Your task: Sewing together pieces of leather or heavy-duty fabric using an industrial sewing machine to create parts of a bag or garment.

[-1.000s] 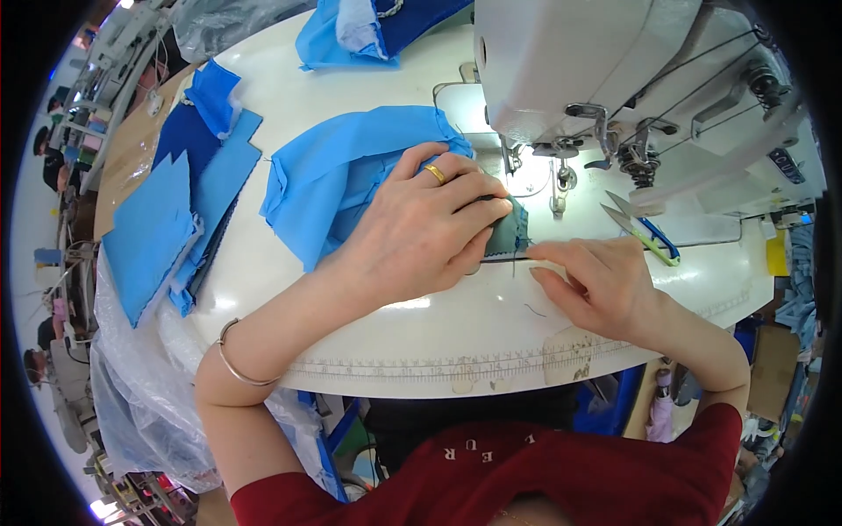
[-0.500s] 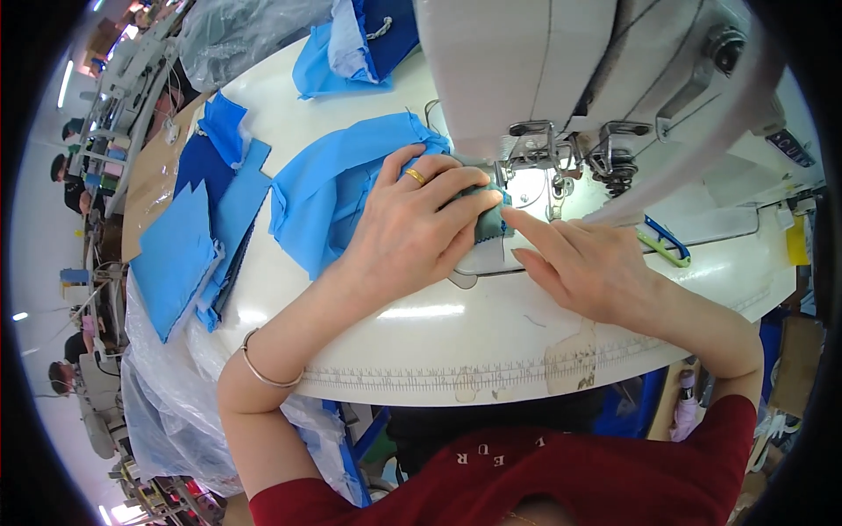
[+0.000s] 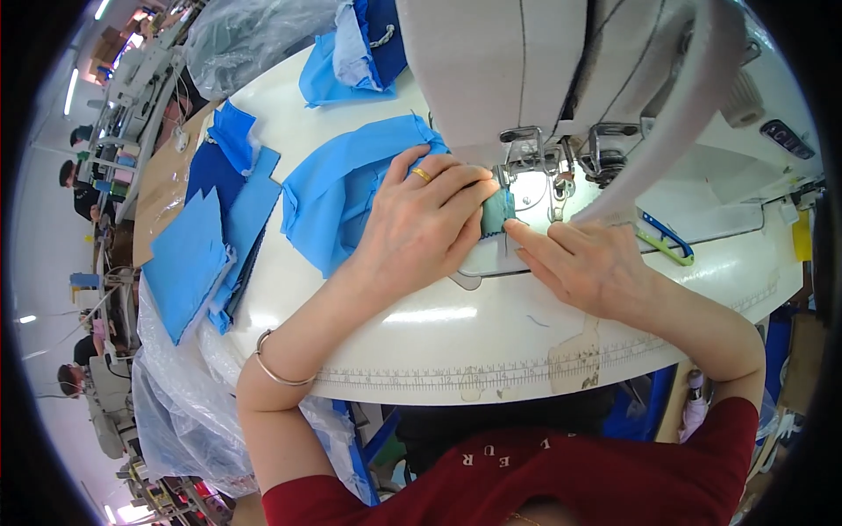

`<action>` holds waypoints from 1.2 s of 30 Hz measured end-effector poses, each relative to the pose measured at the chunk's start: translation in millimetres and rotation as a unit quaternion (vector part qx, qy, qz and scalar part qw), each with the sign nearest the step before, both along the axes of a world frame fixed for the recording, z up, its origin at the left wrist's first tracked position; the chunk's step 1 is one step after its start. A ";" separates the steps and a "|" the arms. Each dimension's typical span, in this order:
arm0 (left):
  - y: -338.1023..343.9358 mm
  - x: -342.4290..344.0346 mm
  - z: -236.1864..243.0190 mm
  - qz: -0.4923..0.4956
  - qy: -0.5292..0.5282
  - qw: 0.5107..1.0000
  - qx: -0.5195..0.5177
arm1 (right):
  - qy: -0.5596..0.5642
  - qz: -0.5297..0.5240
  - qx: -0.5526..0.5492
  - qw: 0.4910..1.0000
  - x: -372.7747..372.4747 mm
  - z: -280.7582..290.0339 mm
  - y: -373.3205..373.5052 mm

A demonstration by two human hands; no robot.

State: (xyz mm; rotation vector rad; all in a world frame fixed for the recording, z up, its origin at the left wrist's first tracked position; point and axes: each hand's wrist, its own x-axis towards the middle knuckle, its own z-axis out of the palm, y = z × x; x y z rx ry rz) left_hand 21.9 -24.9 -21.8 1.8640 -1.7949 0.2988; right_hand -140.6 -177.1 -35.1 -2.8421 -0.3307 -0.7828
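A bright blue piece of fabric [image 3: 329, 188] lies bunched left of the sewing machine's presser foot [image 3: 504, 175]. My left hand [image 3: 421, 215], with a ring on one finger, holds it down, fingers close together and tips beside the foot. A small greenish-blue section of cloth [image 3: 497, 213] shows between my fingertips and the foot. My right hand [image 3: 592, 263] rests on the machine bed, its index fingertip at that section's edge. Its thumb is apart and the other fingers are curled, with nothing visible between them.
Cut blue pieces [image 3: 189, 263] are stacked at the left; more blue fabric [image 3: 351, 70] lies at the back. Thread snips [image 3: 667, 238] with blue and green handles lie at the right. A printed ruler [image 3: 526, 375] follows the table's front edge. Plastic sheeting [image 3: 189, 412] hangs at the left.
The greenish-blue section shows more plainly beside the foot. My left fingertips have shifted slightly back from it, and my right index finger sits a little lower. The whole view has shifted slightly.
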 end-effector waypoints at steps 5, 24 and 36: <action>-2.6 6.5 1.3 0.016 -0.009 1.000 0.010 | -0.023 0.015 0.007 1.000 0.5 -0.8 -1.6; -1.8 0.3 -0.2 -0.006 -0.017 1.000 0.001 | -0.015 -0.026 -0.005 1.000 0.2 -1.7 -0.4; -8.3 0.9 -0.5 0.006 -0.033 0.999 -0.012 | -0.009 -0.059 -0.010 0.998 0.6 -1.6 0.2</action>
